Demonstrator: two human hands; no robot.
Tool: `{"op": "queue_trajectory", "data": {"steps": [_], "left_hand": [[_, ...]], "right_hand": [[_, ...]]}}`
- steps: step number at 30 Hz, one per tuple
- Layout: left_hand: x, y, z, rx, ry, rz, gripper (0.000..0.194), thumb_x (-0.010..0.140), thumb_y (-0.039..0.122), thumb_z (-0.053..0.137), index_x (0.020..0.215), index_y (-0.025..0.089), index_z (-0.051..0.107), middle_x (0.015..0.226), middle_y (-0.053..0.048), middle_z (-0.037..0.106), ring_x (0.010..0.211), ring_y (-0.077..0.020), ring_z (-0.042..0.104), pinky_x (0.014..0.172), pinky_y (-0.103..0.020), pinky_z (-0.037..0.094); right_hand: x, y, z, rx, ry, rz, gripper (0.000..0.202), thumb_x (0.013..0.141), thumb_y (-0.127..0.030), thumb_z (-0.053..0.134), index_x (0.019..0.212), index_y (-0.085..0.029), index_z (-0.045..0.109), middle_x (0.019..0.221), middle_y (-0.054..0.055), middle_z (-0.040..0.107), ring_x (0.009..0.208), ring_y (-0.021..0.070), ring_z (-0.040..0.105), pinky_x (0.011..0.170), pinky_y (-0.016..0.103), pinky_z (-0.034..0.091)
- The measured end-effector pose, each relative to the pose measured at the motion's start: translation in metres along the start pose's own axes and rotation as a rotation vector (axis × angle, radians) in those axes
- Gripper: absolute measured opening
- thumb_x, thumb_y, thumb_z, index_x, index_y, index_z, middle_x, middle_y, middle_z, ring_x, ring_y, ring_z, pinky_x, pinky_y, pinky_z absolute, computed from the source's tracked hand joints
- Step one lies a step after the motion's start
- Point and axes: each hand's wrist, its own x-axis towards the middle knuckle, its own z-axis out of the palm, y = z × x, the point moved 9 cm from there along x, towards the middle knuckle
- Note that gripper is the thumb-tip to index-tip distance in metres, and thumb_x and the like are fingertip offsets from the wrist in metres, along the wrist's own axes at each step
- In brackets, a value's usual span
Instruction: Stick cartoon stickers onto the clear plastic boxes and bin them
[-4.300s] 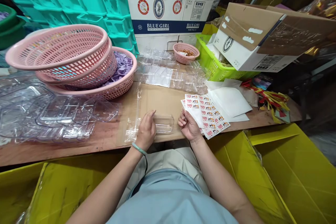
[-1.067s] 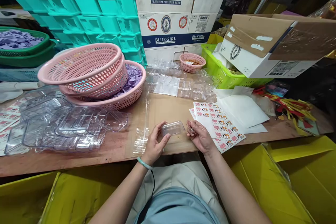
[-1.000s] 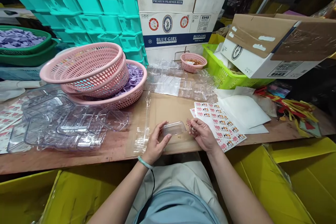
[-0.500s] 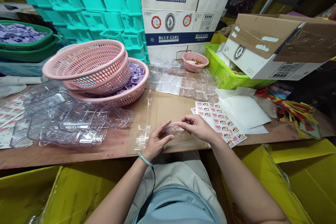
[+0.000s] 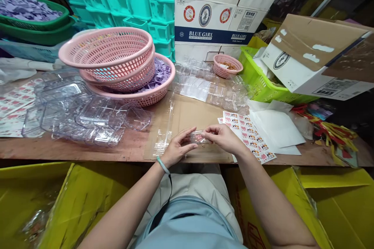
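A small clear plastic box with a red-printed sticker on its face is held between my two hands above a flat cardboard sheet. My left hand grips its left end between thumb and fingers. At its right end, my right hand is closed in a pinch, with fingertips on the sticker area. Sheets of cat stickers lie just right of my right hand. Left of the cardboard, clear plastic shells are piled on the wooden table.
Pink baskets with purple pieces stand at the back left. Clear trays and a small pink basket are at the back. To the right are white paper sheets and a lime crate. Yellow boxes stand below the table edge.
The head view has shifted, so the table's things appear further right and slightly higher. My hands keep hold of the small box, which has turned its stickered face more toward the camera.
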Motion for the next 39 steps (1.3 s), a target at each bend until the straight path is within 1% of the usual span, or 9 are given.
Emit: {"op": "queue_trajectory", "data": {"steps": [5,13,23,30,35,39], "left_hand": [[0.0005,0.0034,-0.0022,0.018,0.012,0.02,0.057,0.074,0.03,0.074,0.129,0.028,0.058,0.141,-0.006,0.052,0.123,-0.0233,0.055,0.101,-0.038,0.049],[0.0009,0.0039,-0.0024,0.005,-0.005,0.003,0.057,0.074,0.03,0.074,0.129,0.027,0.057,0.14,-0.006,0.053,0.123,-0.0229,0.055,0.101,-0.037,0.049],[0.0024,0.0014,-0.0023,-0.011,-0.015,-0.019,0.06,0.073,0.03,0.075,0.13,0.025,0.057,0.141,-0.007,0.052,0.124,-0.0236,0.053,0.103,-0.037,0.046],[0.0034,0.0027,-0.0033,-0.022,-0.008,-0.026,0.059,0.072,0.03,0.076,0.128,0.024,0.059,0.14,-0.007,0.053,0.124,-0.0244,0.053,0.102,-0.037,0.047],[0.0037,0.0024,-0.0035,-0.028,-0.012,-0.018,0.057,0.072,0.029,0.076,0.127,0.025,0.06,0.139,-0.007,0.054,0.125,-0.0245,0.053,0.101,-0.037,0.047],[0.004,0.0031,-0.0033,-0.04,-0.016,-0.021,0.057,0.072,0.029,0.076,0.127,0.025,0.06,0.139,-0.007,0.054,0.125,-0.0245,0.053,0.102,-0.037,0.047]], "right_hand": [[0.0035,0.0003,0.0016,-0.034,-0.014,0.002,0.034,0.076,-0.047,0.065,0.07,-0.014,0.067,0.054,-0.003,0.052,0.051,0.0091,0.042,0.05,0.024,0.027],[0.002,-0.0014,0.0026,-0.045,-0.021,0.034,0.035,0.075,-0.049,0.065,0.069,-0.015,0.066,0.054,-0.004,0.052,0.052,0.0094,0.041,0.052,0.024,0.028],[0.0017,-0.0055,0.0027,-0.071,-0.029,0.037,0.036,0.077,-0.048,0.063,0.068,-0.014,0.064,0.054,-0.004,0.049,0.052,0.0084,0.039,0.052,0.023,0.026],[0.0031,-0.0052,0.0043,-0.088,-0.038,0.059,0.035,0.076,-0.048,0.062,0.067,-0.015,0.062,0.054,-0.005,0.049,0.05,0.0081,0.037,0.051,0.024,0.026],[0.0046,-0.0048,0.0036,-0.114,-0.036,0.055,0.034,0.077,-0.048,0.061,0.067,-0.015,0.062,0.054,-0.004,0.049,0.05,0.0086,0.038,0.051,0.024,0.026],[0.006,-0.0039,0.0038,-0.137,-0.033,0.056,0.033,0.078,-0.047,0.06,0.07,-0.015,0.064,0.054,-0.004,0.051,0.051,0.0098,0.041,0.052,0.024,0.029]]}}
